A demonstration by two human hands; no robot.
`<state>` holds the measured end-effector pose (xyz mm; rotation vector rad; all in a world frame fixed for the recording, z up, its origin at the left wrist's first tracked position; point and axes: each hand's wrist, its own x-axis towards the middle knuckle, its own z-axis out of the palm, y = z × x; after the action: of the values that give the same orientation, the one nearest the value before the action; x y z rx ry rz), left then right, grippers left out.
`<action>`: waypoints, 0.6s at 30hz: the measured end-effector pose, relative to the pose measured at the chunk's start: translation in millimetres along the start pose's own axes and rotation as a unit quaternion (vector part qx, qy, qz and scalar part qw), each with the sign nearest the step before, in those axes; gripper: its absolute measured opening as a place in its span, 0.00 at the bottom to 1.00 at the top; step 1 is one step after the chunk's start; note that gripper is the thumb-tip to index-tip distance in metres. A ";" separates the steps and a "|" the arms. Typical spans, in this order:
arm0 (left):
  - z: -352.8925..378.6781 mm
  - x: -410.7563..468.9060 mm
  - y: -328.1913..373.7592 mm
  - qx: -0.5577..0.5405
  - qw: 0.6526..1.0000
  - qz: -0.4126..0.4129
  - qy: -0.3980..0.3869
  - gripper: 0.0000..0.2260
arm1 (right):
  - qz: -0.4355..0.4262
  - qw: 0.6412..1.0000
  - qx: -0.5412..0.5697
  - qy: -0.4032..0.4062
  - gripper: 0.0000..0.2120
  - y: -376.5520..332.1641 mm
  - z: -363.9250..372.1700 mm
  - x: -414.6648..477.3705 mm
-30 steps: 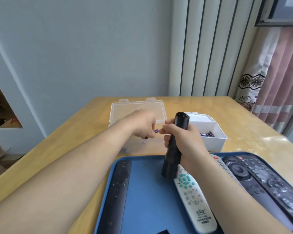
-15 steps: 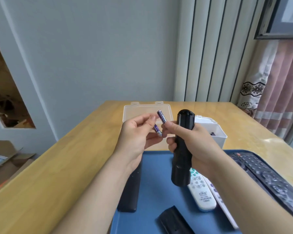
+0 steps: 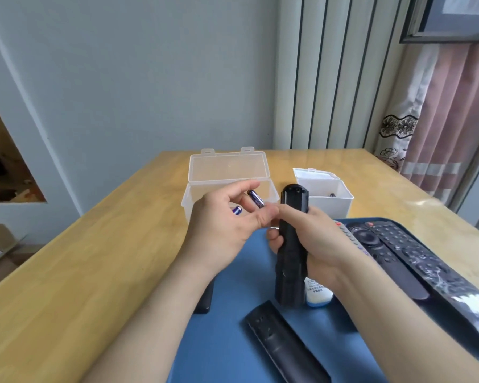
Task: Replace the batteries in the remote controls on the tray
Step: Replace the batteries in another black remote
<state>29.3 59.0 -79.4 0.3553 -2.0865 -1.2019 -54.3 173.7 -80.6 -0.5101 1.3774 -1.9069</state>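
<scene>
Two batteries sit in your left hand (image 3: pixel 221 230): one battery (image 3: pixel 255 198) pinched at its near end between thumb and fingertips, its long axis slanting up and away to the left, and a second battery (image 3: pixel 237 210) tucked in the loosely curled fingers behind it. Just to their right, your right hand (image 3: pixel 313 239) is wrapped firmly round the black remote (image 3: pixel 292 244), held near-upright above the blue tray (image 3: pixel 233 322), long axis running top to bottom, far end up. The right thumb reaches across and touches the left fingertips at the pinched battery. Whether the compartment faces the left hand cannot be told from here.

Judgement: the left hand is the nearer one, so the battery must swing parallel to the remote's axis before seating.

A detached cover (image 3: pixel 285 344) lies on the tray near you. The clear box (image 3: pixel 230 186) and white box (image 3: pixel 327 194) stand open beyond the tray on the table (image 3: pixel 80 272).
</scene>
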 end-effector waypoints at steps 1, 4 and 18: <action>-0.6 0.8 -1.3 0.023 1.000 0.003 0.013 0.23 | 0.005 1.000 0.013 0.000 0.08 -0.3 0.0 0.3; -3.0 2.2 -4.6 0.076 0.996 0.018 0.034 0.25 | 0.014 0.999 0.032 -0.003 0.06 0.2 -0.2 1.4; 12.7 -10.9 7.1 0.081 0.981 0.174 -0.024 0.21 | 0.071 0.989 0.124 -0.041 0.31 2.9 -1.8 3.8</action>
<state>29.2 76.9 -82.3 0.0290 -2.1834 -0.8440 -57.0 171.5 -84.3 -0.3545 1.0747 -1.8861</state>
